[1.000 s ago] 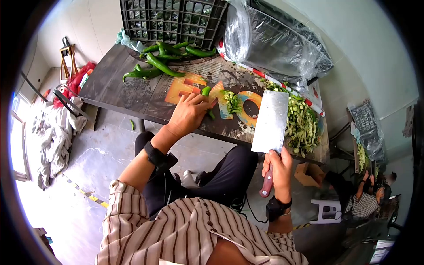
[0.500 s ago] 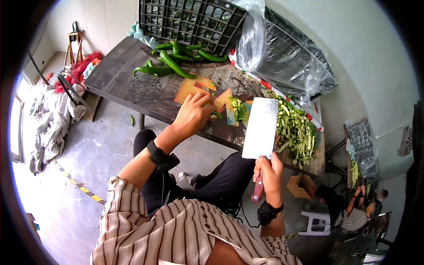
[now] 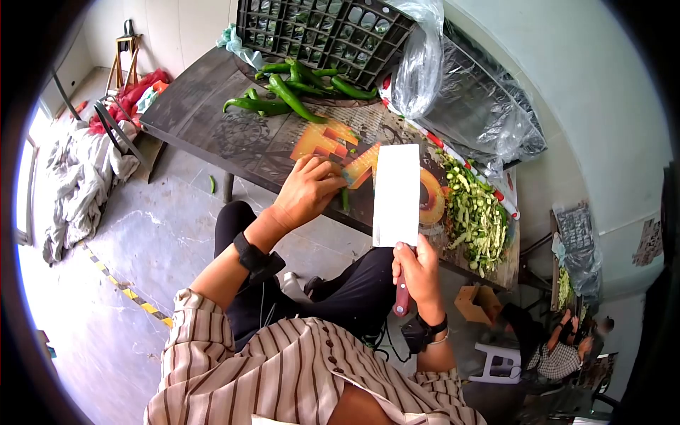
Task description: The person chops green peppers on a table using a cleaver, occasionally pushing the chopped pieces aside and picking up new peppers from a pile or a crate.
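Observation:
My right hand (image 3: 423,273) is closed round the dark red handle of a cleaver (image 3: 397,197), whose broad blade points away from me above the table. My left hand (image 3: 309,193) lies with curled fingers close to the table's near edge, left of the blade. A piece of green chili pepper (image 3: 345,199) sticks out from under its fingertips; the rest is covered by the fingers. To the right of the blade spreads a heap of chopped green pepper (image 3: 476,223). Several whole green peppers (image 3: 296,92) lie farther back on the table. The blade hides part of the tabletop.
A black plastic crate (image 3: 322,35) leans at the table's back, beside a plastic-wrapped crate (image 3: 474,99). A red and white roll (image 3: 432,138) borders the chopped heap. On the floor stand a cardboard box (image 3: 477,306) and a white stool (image 3: 494,363). Another person (image 3: 559,358) sits at lower right.
The cleaver has moved left, nearer my left hand. A small pile of cut pepper seen between hand and blade is no longer visible. The view has shifted slightly.

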### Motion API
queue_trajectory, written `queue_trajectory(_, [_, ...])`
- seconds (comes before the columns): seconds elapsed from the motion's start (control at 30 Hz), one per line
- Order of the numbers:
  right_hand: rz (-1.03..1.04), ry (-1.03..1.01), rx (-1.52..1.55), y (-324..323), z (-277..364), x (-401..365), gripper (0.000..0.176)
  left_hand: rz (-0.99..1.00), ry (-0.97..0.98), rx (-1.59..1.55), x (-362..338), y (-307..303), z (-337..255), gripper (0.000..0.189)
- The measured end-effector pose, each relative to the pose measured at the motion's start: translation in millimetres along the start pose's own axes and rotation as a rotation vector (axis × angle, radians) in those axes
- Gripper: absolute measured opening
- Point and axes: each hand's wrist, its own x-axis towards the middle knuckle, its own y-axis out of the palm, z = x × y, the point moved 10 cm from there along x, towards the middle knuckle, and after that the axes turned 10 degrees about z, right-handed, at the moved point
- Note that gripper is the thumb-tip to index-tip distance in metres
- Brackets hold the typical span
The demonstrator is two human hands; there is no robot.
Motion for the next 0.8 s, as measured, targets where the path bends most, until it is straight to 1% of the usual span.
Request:
queue_trajectory(0.1, [0.035, 0.004, -0.079, 8, 2, 7, 0.015, -0.017, -0.012, 0.002, 0, 1, 1, 0.024])
queue_trajectory(0.23, [0.053, -0.004, -0.090, 14, 6, 13, 0.015, -0.010, -0.023, 0.012, -1, 0, 3, 0.024])
queue_trajectory(0.4, [0.065, -0.027, -0.107, 16, 7, 18, 0.015, -0.012, -0.122, 0.020, -3, -7, 13, 0.030])
queue_trajectory(0.53, [0.074, -0.023, -0.124, 16, 4, 20, 0.014, -0.007, -0.104, 0.097, 4, -10, 16, 0.032])
queue_trajectory(0.6, [0.062, -0.011, -0.101, 16, 2, 19, 0.013, 0.078, -0.124, 0.124, 9, 0, 23, 0.030])
queue_trajectory(0.8, [0.034, -0.037, -0.054, 10, 5, 15, 0.012, 0.107, -0.073, 0.180, 31, 4, 25, 0.025])
